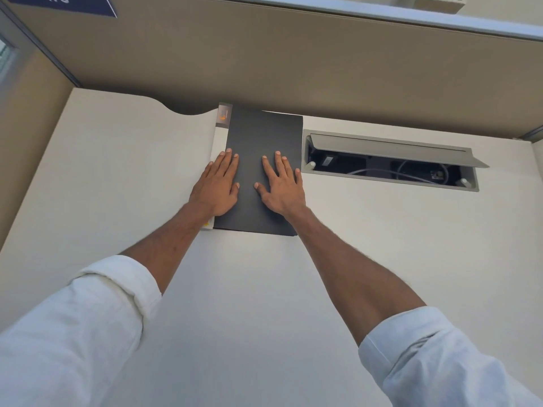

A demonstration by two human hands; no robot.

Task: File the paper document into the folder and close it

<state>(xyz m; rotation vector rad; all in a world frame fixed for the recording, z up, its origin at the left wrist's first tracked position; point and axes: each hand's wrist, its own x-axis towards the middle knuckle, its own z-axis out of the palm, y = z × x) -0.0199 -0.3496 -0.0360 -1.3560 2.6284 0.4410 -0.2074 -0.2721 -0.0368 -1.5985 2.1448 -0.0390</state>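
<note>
A dark grey folder [261, 133] lies closed and flat on the white desk [117, 171], close to the partition at the back. A white spine strip with an orange mark [219, 133] runs along its left edge. My left hand [217, 186] rests palm down on the folder's left side, fingers spread and overlapping the spine. Flat on the cover to its right lies my right hand [280, 186], fingers apart. Neither hand grips anything. No paper document is visible.
A beige partition wall [264, 60] rises right behind the folder. To the right, a cable tray [390, 168] is sunk into the desk with its grey lid tilted up and cables inside. A blue sign [64, 4] hangs at the top left.
</note>
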